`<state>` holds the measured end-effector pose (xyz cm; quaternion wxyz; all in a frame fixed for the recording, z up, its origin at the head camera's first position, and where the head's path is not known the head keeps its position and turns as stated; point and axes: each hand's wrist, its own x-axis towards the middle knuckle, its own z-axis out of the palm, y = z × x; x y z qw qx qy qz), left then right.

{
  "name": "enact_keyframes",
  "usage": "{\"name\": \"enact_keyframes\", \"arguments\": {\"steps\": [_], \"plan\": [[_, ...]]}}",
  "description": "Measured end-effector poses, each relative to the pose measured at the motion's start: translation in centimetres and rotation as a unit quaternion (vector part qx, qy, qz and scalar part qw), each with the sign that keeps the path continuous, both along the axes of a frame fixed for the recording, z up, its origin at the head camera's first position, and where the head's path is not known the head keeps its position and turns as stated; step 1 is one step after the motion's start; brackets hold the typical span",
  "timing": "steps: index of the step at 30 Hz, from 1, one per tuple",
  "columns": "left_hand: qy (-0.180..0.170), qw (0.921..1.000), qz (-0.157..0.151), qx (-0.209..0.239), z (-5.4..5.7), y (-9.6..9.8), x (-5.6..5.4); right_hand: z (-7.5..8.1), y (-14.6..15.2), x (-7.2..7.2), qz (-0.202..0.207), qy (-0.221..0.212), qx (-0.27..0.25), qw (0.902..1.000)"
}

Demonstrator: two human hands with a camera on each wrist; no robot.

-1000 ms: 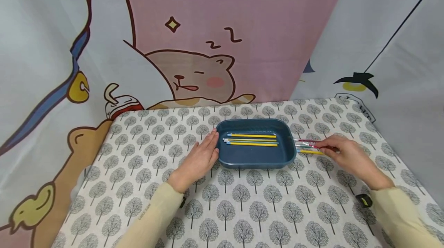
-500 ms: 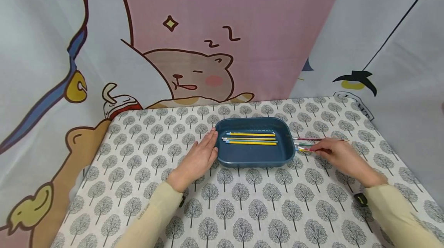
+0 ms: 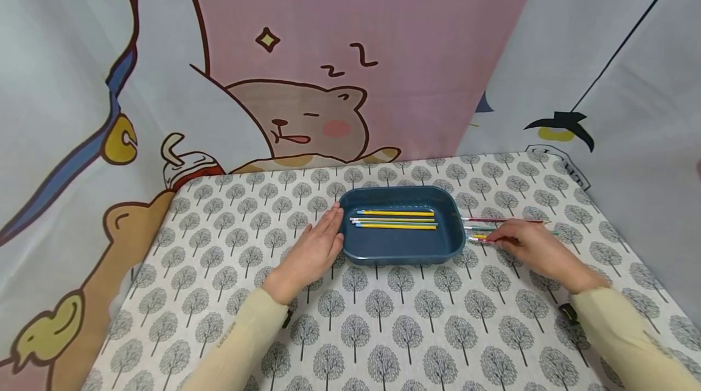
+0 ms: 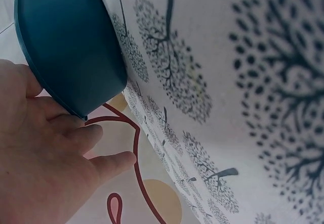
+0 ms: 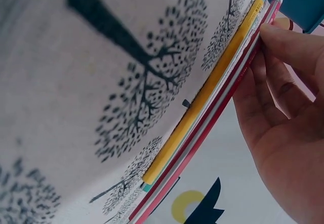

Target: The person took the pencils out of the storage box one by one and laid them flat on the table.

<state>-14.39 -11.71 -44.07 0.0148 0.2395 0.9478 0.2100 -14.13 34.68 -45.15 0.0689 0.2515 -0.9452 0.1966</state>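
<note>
My left hand point(image 3: 310, 255) rests with straightened fingers against the left wall of a dark blue rectangular plastic tray point(image 3: 405, 259). Inside the tray lie several pencils point(image 3: 397, 227), mostly yellow, side by side. Just right of the tray, my right hand point(image 3: 533, 251) pinches a red-and-white striped pencil point(image 5: 202, 120) between thumb and fingers, near its eraser end. A yellow pencil point(image 5: 199, 98) with a blue end lies on the cloth right beside it. Farther back is another red pencil point(image 3: 528, 221), with a green pencil point(image 3: 484, 228) partly hidden by the hand.
A white cloth with grey trees point(image 3: 405, 330) covers the table. A curtain with cartoon animals point(image 3: 323, 117) hangs behind the table's far edge and along the sides.
My right hand has shifted left and slightly nearer with the striped pencil, bringing it down beside the yellow one. The rear red pencil now shows more fully. My left hand and the tray stay put.
</note>
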Motion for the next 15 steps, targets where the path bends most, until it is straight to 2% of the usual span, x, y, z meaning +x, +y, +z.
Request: {"name": "enact_keyframes", "arguments": {"steps": [9,15], "plan": [[0.003,1.0,-0.001,-0.002,-0.07,0.02,0.0,0.09,-0.34,-0.1,-0.006,-0.036,0.018,0.9992],[0.001,1.0,0.0,-0.002,-0.02,0.05,-0.03,-0.04,-0.33,-0.13,-0.004,-0.034,0.025,0.9991]]}}
